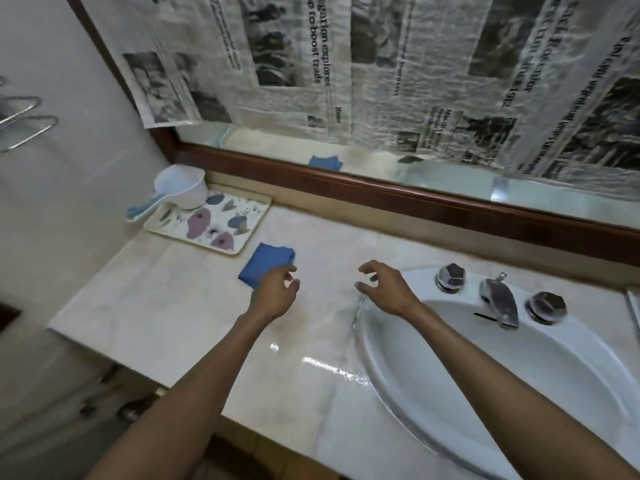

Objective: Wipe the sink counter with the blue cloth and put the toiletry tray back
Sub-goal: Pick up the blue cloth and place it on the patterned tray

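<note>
A folded blue cloth [264,265] lies on the pale marble counter [166,306], just in front of the flowered toiletry tray [211,223]. The tray sits in the counter's back left corner with a white scoop [180,191] resting on its far end. My left hand [275,292] hovers at the cloth's near right edge, fingers curled and apart, holding nothing. My right hand [381,287] floats over the counter near the sink's left rim, fingers also apart and empty.
A white oval sink [485,393] fills the right side, with a chrome tap [500,303] and two knobs behind it. A wood-framed mirror covered in newspaper [381,64] runs along the back. Metal towel bars [24,123] stick out from the left wall.
</note>
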A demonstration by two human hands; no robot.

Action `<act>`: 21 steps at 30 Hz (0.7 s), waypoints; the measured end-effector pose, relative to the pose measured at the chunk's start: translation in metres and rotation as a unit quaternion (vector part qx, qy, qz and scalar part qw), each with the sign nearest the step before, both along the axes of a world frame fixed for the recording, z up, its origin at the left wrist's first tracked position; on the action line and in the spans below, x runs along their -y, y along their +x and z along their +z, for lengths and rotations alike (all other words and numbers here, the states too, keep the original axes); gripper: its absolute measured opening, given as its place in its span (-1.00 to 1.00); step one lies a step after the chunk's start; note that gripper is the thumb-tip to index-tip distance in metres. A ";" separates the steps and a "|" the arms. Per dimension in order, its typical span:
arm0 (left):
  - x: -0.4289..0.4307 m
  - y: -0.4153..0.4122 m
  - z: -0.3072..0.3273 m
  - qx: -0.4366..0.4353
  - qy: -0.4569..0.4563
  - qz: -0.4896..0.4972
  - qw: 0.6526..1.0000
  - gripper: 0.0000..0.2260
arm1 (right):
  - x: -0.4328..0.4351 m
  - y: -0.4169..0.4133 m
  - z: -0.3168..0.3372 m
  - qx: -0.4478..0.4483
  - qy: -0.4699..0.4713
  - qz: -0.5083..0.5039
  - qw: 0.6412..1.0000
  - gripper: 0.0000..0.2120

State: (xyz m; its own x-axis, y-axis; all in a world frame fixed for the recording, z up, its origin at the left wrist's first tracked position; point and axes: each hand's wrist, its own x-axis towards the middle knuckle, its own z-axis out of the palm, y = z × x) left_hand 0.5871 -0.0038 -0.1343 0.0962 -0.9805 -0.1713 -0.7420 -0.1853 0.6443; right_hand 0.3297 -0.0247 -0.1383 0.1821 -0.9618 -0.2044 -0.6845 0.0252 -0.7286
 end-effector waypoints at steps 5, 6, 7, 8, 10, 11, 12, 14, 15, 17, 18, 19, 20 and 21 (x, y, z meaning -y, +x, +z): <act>0.023 0.057 -0.035 0.043 0.036 0.119 0.991 -0.57 | 0.028 0.043 -0.032 -0.036 0.018 0.023 0.999 -0.58; 0.029 0.065 -0.043 0.046 0.052 0.135 0.988 -0.53 | 0.035 0.049 -0.038 -0.044 0.018 0.028 0.998 -0.55; 0.035 0.071 -0.049 0.044 0.058 0.147 0.987 -0.50 | 0.042 0.055 -0.043 -0.051 0.020 0.032 0.998 -0.53; 0.042 0.076 -0.053 0.040 0.058 0.159 0.985 -0.48 | 0.050 0.060 -0.049 -0.058 0.019 0.037 0.997 -0.51; 0.056 0.082 -0.060 0.035 0.058 0.170 0.983 -0.41 | 0.065 0.068 -0.061 -0.062 0.013 0.036 0.997 -0.49; 0.063 0.086 -0.064 0.033 0.058 0.168 0.984 -0.39 | 0.072 0.072 -0.068 -0.060 0.008 0.032 0.998 -0.49; 0.068 0.088 -0.067 0.032 0.060 0.165 0.984 -0.38 | 0.077 0.077 -0.074 -0.061 0.001 0.030 0.998 -0.49; 0.079 0.092 -0.076 0.043 0.064 0.153 0.985 -0.41 | 0.086 0.087 -0.087 -0.074 -0.008 0.030 0.997 -0.48; 0.082 0.094 -0.080 0.054 0.061 0.148 0.986 -0.42 | 0.090 0.091 -0.092 -0.082 -0.011 0.032 0.996 -0.48; 0.086 0.095 -0.086 0.078 0.051 0.145 0.985 -0.45 | 0.093 0.101 -0.101 -0.095 -0.013 0.037 0.995 -0.46; 0.087 0.094 -0.087 0.078 0.045 0.144 0.985 -0.47 | 0.094 0.105 -0.104 -0.100 -0.017 0.038 0.994 -0.46; 0.089 0.095 -0.090 0.069 0.036 0.138 0.987 -0.48 | 0.095 0.110 -0.108 -0.104 -0.023 0.039 0.994 -0.46; 0.091 0.096 -0.090 0.048 0.034 0.132 0.989 -0.50 | 0.097 0.114 -0.110 -0.108 -0.031 0.037 0.993 -0.46; 0.094 0.098 -0.090 0.018 0.024 0.132 0.991 -0.53 | 0.100 0.118 -0.112 -0.111 -0.039 0.033 0.993 -0.47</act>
